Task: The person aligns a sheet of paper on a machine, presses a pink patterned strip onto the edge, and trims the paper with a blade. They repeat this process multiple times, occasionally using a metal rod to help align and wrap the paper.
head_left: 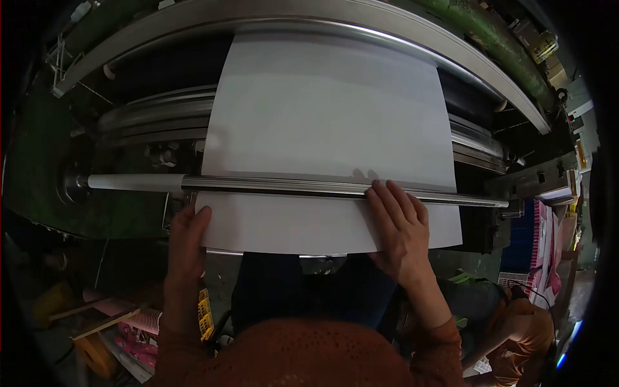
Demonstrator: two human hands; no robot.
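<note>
A wide white sheet (pixel 329 116) comes down from the machine and passes beneath a shiny metal bar (pixel 277 186). Its loose front end hangs just before my body. At the sheet's left edge is my left hand (pixel 187 238), thumb over the border and the other fingers partly hidden, seemingly pinching it. My right hand (pixel 403 232) lies on the right part of the sheet with fingers stretched out, the fingertips touching the bar.
Metal rollers (pixel 161 116) and a curved steel beam (pixel 309 19) span the machine above. A green machine side (pixel 39 155) stands at left. Boxes and pink items (pixel 545 251) are at right. Another person in an orange sleeve (pixel 525 329) is at lower right.
</note>
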